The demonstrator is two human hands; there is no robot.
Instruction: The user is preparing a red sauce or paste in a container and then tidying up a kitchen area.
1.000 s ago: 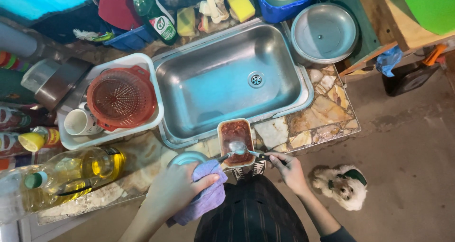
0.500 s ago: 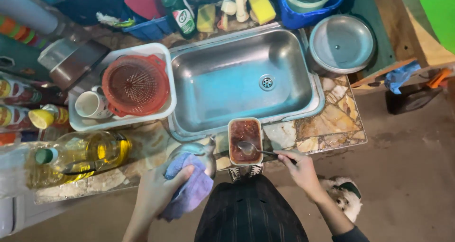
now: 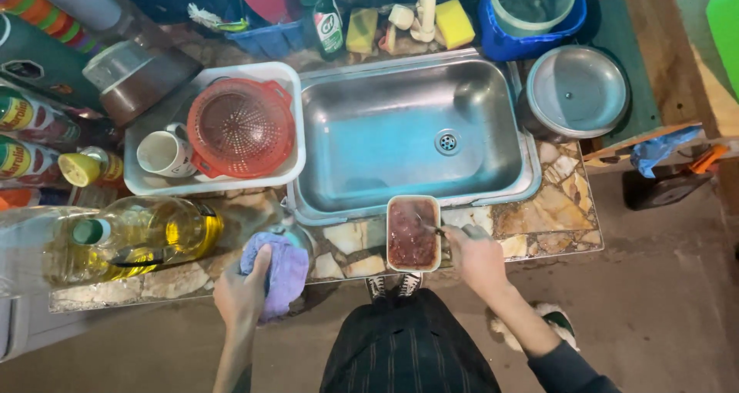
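Compared with half a second ago, the right hand (image 3: 476,256) has been drawn a little to the right of the small rectangular white tub of reddish-brown food (image 3: 413,234), and the thin metal utensil (image 3: 428,227) is now seen reaching into the tub's upper right corner rather than its middle; the left hand (image 3: 243,289) and its cloth are held much as before. The right hand is seen at lower centre-right of the frame, fingers curled shut around the utensil's handle, wrist angled up and left toward the tub. The tub is set on the stone-patterned counter edge (image 3: 548,216), just below the front rim of the stainless steel sink (image 3: 408,131) at centre frame. The left hand, at lower left, is closed on a crumpled purple cloth (image 3: 279,271), which is pressed against a round metal lid (image 3: 296,233) on the counter. Further left, a large clear plastic bottle of yellow oil (image 3: 131,239) is laid on its side. Above it, a white rectangular plastic basin (image 3: 289,116) is seen holding a red plastic colander (image 3: 240,127) and a white mug (image 3: 163,153). At upper right, a blue tub (image 3: 500,43) holds a pale green bucket (image 3: 533,4), with a round metal pot lid (image 3: 576,93) below it.
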